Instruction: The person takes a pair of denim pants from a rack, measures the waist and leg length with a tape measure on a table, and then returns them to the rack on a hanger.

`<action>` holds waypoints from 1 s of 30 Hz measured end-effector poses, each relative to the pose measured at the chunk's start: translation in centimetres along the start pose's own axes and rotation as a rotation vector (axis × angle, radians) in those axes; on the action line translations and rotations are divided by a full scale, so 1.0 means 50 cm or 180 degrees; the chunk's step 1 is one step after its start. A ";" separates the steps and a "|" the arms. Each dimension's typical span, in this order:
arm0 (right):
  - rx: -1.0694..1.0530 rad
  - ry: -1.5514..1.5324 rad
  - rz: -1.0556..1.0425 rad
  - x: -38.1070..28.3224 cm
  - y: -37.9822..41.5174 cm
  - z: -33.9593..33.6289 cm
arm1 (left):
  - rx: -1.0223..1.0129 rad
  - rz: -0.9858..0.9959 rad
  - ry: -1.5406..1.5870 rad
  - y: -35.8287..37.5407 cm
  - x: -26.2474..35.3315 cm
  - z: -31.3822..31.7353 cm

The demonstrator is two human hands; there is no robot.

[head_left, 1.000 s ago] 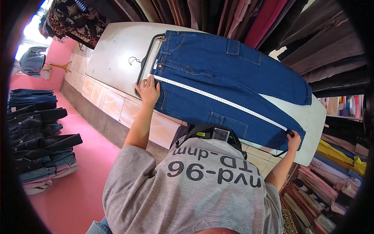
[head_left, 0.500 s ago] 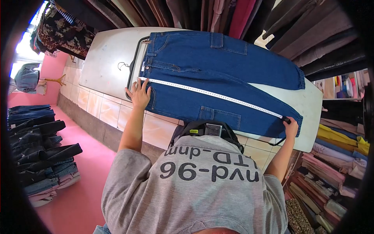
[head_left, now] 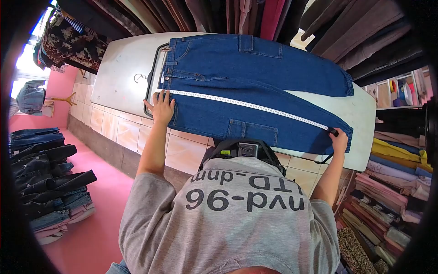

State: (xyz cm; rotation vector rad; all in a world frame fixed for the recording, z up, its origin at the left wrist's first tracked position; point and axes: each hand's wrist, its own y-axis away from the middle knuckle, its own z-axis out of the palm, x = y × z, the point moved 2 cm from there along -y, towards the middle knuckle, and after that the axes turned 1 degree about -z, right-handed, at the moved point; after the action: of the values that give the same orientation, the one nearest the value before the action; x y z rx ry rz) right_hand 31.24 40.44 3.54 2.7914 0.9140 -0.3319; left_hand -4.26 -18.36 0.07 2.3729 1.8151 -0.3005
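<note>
Blue denim cargo pants (head_left: 205,59) lie spread out, waistband to the left, on a white tabletop (head_left: 121,68). A white tape measure (head_left: 248,106) runs nearly straight along the nearer leg, from the waistband to near the hem. My left hand (head_left: 162,108) rests with fingers spread on the waistband, fingertips at the tape's left end. Near the hem, my right hand (head_left: 339,139) is closed around the black end piece (head_left: 333,131) of the tape. Left of the waistband lies a black hanger (head_left: 149,77) with a metal hook.
Folded dark jeans (head_left: 45,176) are stacked at the left on a pink surface. Garments (head_left: 219,18) hang along the back. Folded clothes (head_left: 388,187) fill shelves at the right. A denim item (head_left: 32,97) hangs at the far left.
The pants, tape and right hand appear slightly further up and left in view. Both hands keep their places at the tape's two ends.
</note>
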 end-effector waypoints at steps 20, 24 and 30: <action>-0.0024 -0.0116 -0.0144 0.010 -0.001 0.001 | -0.0112 0.0101 0.0008 -0.004 -0.001 -0.029; -0.0108 -0.0084 -0.0003 0.009 -0.001 -0.003 | -0.0043 0.0099 -0.0092 -0.007 0.019 -0.044; -0.0030 -0.0212 -0.0057 0.029 -0.007 -0.011 | -0.0261 0.0078 -0.0046 -0.017 0.021 -0.037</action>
State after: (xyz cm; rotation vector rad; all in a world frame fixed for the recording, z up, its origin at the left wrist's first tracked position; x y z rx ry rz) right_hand 32.26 41.66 3.64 2.7474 0.9236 -0.4194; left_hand -4.69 -16.72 1.61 2.3297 1.7557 -0.2353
